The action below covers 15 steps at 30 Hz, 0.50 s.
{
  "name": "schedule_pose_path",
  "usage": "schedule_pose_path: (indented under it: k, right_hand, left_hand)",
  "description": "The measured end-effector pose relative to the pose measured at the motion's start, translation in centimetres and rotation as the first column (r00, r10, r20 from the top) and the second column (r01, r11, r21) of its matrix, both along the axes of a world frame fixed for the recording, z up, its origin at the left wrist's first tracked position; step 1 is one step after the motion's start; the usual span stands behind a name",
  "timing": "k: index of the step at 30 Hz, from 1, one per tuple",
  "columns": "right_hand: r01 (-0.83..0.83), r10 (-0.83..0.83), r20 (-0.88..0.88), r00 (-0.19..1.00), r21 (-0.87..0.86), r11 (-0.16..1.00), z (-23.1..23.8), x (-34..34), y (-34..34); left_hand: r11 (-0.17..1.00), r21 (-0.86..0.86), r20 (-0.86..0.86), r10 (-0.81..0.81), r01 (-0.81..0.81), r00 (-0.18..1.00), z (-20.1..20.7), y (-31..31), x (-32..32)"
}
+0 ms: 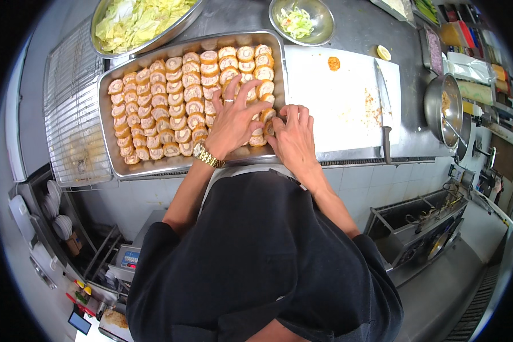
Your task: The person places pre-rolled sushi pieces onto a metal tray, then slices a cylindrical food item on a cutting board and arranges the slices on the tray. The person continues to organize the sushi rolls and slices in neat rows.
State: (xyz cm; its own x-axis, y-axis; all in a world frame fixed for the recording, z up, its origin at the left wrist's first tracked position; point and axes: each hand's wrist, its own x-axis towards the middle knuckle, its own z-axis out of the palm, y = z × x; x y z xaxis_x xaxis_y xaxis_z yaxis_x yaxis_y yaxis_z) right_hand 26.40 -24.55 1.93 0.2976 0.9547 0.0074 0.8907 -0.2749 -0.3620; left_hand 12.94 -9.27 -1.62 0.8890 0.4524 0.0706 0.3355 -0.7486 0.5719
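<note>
A deep metal tray [105, 122] holds rows of round meat roll slices [176, 109], pale spirals with browned rims, overlapping one another. Over the tray's right part, my left hand [233, 122] spreads its fingers across the slices, its index finger reaching to the last row. It wears a ring and a gold watch [206, 155]. At the tray's right edge, my right hand [294, 135] curls its fingers and thumb about a slice [269, 126] in that row. The fingers of both hands nearly meet there, and my left hand covers several slices.
Right of the tray lies a white cutting board [330, 122] with a knife [385, 114], crumbs and an orange-brown piece [334, 63]. A cut lemon [383, 53] is near its far edge. Bowls of cabbage [145, 25] and shredded vegetables [295, 23] stand behind; a wire rack [74, 114] is left.
</note>
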Motion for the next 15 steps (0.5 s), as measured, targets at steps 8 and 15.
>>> schedule_pose_path:
  k: [8,15]
  right_hand:
    - [0.124,-0.093,-0.209,0.974,0.143,0.982,0.8,1.0,-1.0]
    - [0.526,-0.478,-0.305,0.824,0.098,0.845,-2.5,13.8,1.1]
  left_hand:
    - [0.996,-0.008,0.067,0.093,-0.093,0.993,0.9,-0.6,-0.6]
    - [0.899,0.024,0.231,0.42,-0.437,0.878,1.9,1.0,-4.1]
